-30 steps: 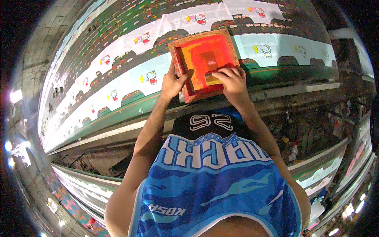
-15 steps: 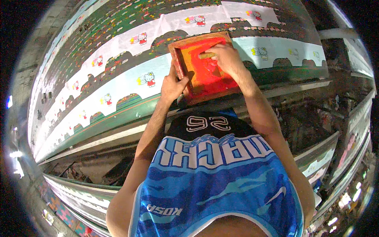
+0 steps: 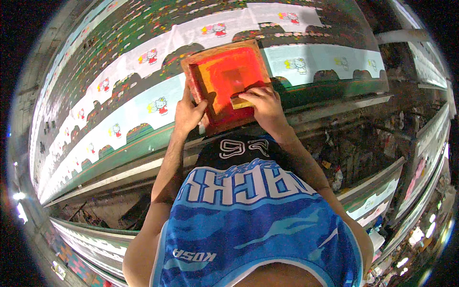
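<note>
- Head view, the tabletop: a long green tabletop (image 3: 325,94) ran across the upper part, its edges bowed by the lens, with a pale ledge (image 3: 344,106) along the near side.
- Pale-blue pieces (image 3: 136,103) with scalloped lower edges lay in a row near that side, bearing cartoon cat figures; white pieces (image 3: 181,36) with similar figures lay beyond, among dark strips (image 3: 134,71) dotted with small coloured shapes.
- A shallow wooden frame (image 3: 221,51) sat over the near row, slightly turned, its inside smeared with red and orange colour (image 3: 248,71).
- The left hand (image 3: 190,115) gripped the frame's left side, thumb over the wall.
- The right hand (image 3: 268,109) grasped a yellowish block (image 3: 241,103) inside the frame, toward its near right corner.
- Head view, the room: cluttered dark space (image 3: 358,134) lay below the ledge on the right; what filled it was too dim to tell.
- Further printed surfaces stood at lower right (image 3: 377,196) and lower left (image 3: 91,244).
- A grey floor (image 3: 24,119) showed at far left, and bright lights (image 3: 19,196) glared near the rim.
- The person wore a blue sleeveless jersey (image 3: 258,220).
</note>
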The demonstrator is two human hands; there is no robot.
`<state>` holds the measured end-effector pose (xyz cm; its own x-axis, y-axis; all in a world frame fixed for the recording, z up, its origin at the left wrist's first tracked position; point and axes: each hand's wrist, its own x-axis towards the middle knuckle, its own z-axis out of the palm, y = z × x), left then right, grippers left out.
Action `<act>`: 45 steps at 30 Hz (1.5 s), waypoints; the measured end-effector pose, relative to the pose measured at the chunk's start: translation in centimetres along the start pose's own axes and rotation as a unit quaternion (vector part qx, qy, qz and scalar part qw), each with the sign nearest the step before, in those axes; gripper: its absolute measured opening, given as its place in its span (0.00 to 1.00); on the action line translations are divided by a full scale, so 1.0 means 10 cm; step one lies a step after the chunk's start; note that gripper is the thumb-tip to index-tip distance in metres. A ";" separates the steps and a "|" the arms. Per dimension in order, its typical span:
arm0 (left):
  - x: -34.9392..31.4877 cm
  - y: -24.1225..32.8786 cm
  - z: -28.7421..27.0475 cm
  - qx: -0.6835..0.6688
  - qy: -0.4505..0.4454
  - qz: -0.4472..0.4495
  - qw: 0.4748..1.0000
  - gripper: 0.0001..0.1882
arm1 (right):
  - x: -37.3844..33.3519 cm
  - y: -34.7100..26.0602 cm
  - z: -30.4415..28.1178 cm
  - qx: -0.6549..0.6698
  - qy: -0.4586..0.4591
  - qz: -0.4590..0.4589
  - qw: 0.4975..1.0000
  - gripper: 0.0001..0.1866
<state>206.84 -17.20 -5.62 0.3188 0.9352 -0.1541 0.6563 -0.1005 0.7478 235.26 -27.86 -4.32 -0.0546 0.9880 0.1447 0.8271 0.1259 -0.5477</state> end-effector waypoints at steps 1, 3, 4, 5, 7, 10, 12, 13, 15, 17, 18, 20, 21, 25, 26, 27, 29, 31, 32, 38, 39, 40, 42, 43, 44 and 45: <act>0.01 0.07 0.06 -0.010 -0.008 -0.021 1.000 0.56 | -0.01 0.08 -0.07 -0.001 0.018 -0.006 1.000 0.30; 0.05 0.38 0.21 -0.025 -0.017 -0.046 0.999 0.56 | -0.04 0.24 -0.29 0.007 0.034 -0.007 0.999 0.28; 0.12 0.48 0.35 -0.031 -0.019 -0.045 0.998 0.56 | -0.05 0.37 -0.41 0.006 0.029 -0.003 1.000 0.28; 0.18 0.61 0.47 -0.036 -0.021 -0.043 0.998 0.56 | -0.07 0.53 -0.55 0.006 0.025 0.001 1.000 0.27; 0.31 0.92 0.79 -0.054 -0.029 -0.051 0.997 0.57 | -0.15 0.95 -0.72 0.003 0.034 0.006 0.999 0.27; 0.52 1.29 1.23 -0.066 -0.044 -0.060 0.995 0.58 | -0.23 1.50 -0.97 -0.024 0.041 0.003 0.999 0.27; 0.61 1.46 1.46 -0.078 -0.051 -0.066 0.993 0.58 | -0.27 1.69 -1.14 -0.020 0.040 0.010 0.999 0.27; 0.64 1.52 1.54 -0.086 -0.051 -0.069 0.993 0.58 | -0.29 1.79 -1.19 -0.021 0.047 0.002 0.999 0.28; 0.65 1.53 1.74 -0.102 -0.044 -0.056 0.992 0.57 | -0.33 1.95 -1.24 -0.028 0.051 -0.011 0.998 0.28; 0.63 1.46 1.86 -0.082 -0.022 -0.020 0.996 0.56 | -0.40 2.00 -1.24 -0.028 0.046 -0.006 0.999 0.27; 0.63 1.44 1.89 -0.072 -0.010 -0.003 0.997 0.55 | -0.42 1.99 -1.24 -0.028 0.042 -0.005 0.999 0.27; 0.62 1.49 1.89 -0.112 -0.032 -0.048 0.992 0.53 | -0.44 2.01 -1.23 -0.055 0.036 -0.002 0.998 0.25; 0.64 1.47 1.90 -0.118 -0.035 -0.043 0.992 0.53 | -0.45 2.03 -1.21 -0.058 0.035 0.000 0.998 0.24; 0.65 1.40 1.91 -0.130 -0.043 -0.045 0.990 0.54 | -0.44 2.02 -1.25 -0.039 0.009 0.010 0.999 0.27; 0.65 1.41 1.91 -0.128 -0.045 -0.045 0.990 0.55 | -0.42 2.02 -1.29 -0.029 -0.022 0.030 0.999 0.26; 0.65 1.42 1.91 -0.117 -0.046 -0.045 0.991 0.55 | -0.38 2.03 -1.34 -0.019 -0.052 0.050 0.997 0.25; 0.65 1.45 1.91 -0.110 -0.051 -0.050 0.991 0.56 | -0.19 2.01 -1.45 -0.010 -0.109 0.076 0.991 0.23; 0.64 1.51 1.88 -0.114 -0.058 -0.061 0.990 0.56 | 0.20 2.03 -1.54 -0.011 -0.158 0.090 0.983 0.21; 0.66 1.54 1.88 -0.098 -0.060 -0.060 0.992 0.56 | 0.32 2.19 -1.41 0.006 -0.123 0.089 0.988 0.18; 0.68 1.76 1.72 -0.064 -0.117 -0.107 0.985 0.57 | 0.91 2.42 -1.17 0.055 -0.112 0.081 0.989 0.18; 0.68 1.75 1.71 -0.063 -0.129 -0.108 0.984 0.57 | 0.84 2.39 -1.15 0.063 -0.123 0.094 0.986 0.19; 0.69 1.72 1.70 -0.062 -0.143 -0.108 0.982 0.57 | 0.75 2.37 -1.15 0.071 -0.132 0.109 0.983 0.19; 0.69 1.61 1.72 -0.044 -0.144 -0.103 0.983 0.57 | 0.41 2.12 -1.26 -0.033 -0.104 0.063 0.992 0.20; 0.69 1.47 1.79 -0.027 -0.136 -0.098 0.985 0.56 | 0.25 2.02 -1.32 -0.083 -0.089 0.038 0.992 0.21; 0.70 1.39 1.86 -0.008 -0.132 -0.090 0.987 0.56 | 0.11 2.00 -1.33 -0.088 -0.075 0.029 0.993 0.23; 0.71 1.38 1.86 -0.008 -0.130 -0.087 0.988 0.56 | -0.06 2.01 -1.31 -0.091 -0.062 0.021 0.994 0.25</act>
<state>230.90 -18.29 -8.36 0.3693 0.8184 -0.4402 0.7062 0.0607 0.7054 259.23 -27.09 -4.65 -0.0768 0.9969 0.0167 0.9170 0.0772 -0.3913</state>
